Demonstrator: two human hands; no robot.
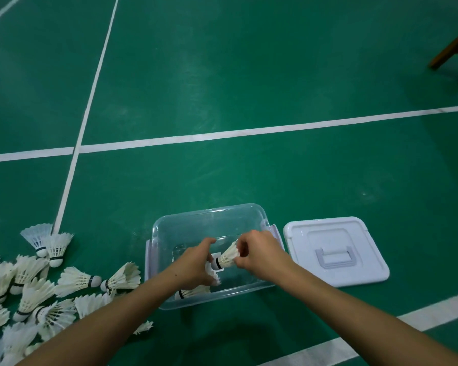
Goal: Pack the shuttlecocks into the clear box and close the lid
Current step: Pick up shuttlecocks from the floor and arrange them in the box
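A clear plastic box [209,215] stands open on the green court floor. Both my hands are inside it. My right hand [259,250] pinches the feathers of a white shuttlecock [226,256], its cork pointing left. My left hand [193,262] curls around another shuttlecock [213,273], mostly hidden under the palm. One more shuttlecock [189,293] lies on the box bottom near the front wall. The white lid [336,250], handle up, lies flat on the floor right of the box. A pile of several white shuttlecocks [37,289] is spread on the floor to the left.
White court lines [222,134] cross the green floor. A wooden furniture leg [452,46] stands at the far right. A single loose shuttlecock [143,327] lies near my left forearm.
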